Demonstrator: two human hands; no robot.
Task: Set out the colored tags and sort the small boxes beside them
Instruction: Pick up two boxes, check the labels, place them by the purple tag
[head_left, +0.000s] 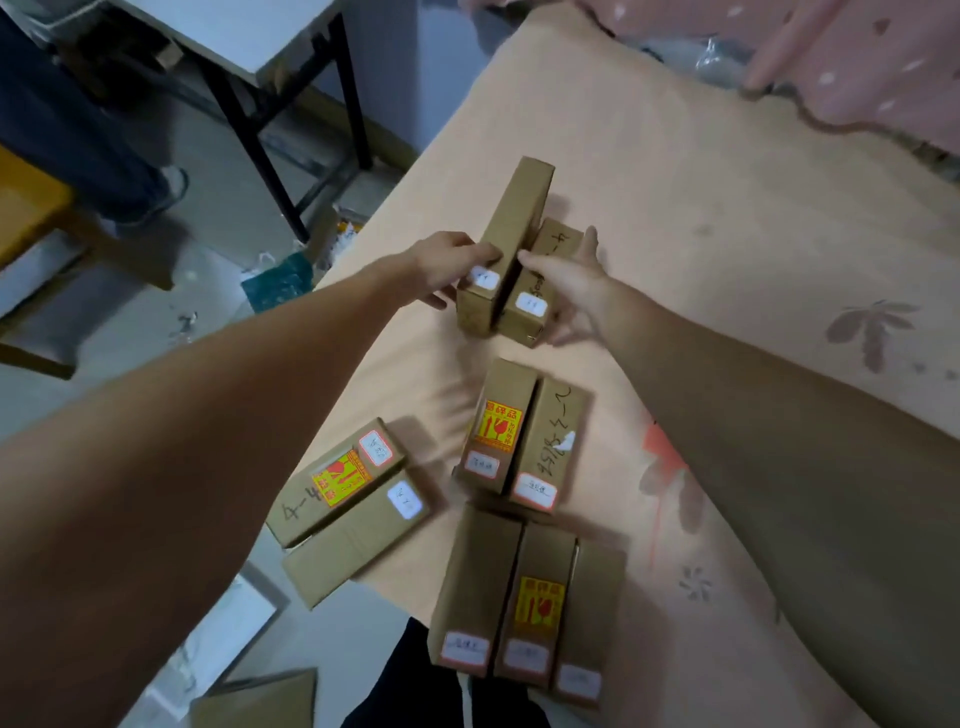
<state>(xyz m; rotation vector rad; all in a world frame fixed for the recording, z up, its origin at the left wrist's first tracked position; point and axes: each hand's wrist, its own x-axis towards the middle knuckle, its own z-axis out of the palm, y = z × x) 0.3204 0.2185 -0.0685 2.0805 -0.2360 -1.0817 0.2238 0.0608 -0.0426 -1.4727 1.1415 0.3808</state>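
Several long brown cardboard boxes with small white labels lie in groups on a peach sheet (727, 249). At the far group, my left hand (449, 262) grips the left side of a tilted box (511, 234) standing on its edge. My right hand (569, 283) rests on the flat box (540, 291) beside it, fingers spread. A pair of boxes (522, 434) lies nearer, one with a yellow and red fragile sticker. Three boxes (524, 597) lie side by side at the near edge. Two more boxes (348, 499) overhang the left edge. No colored tags show apart from the labels.
The sheet's left edge runs diagonally, with floor below it. A black-legged table (270, 104) stands at the back left and a person's leg (93, 130) beside it. Pink patterned fabric (831, 67) lies at the far right. Litter and a cardboard piece (260, 696) are on the floor.
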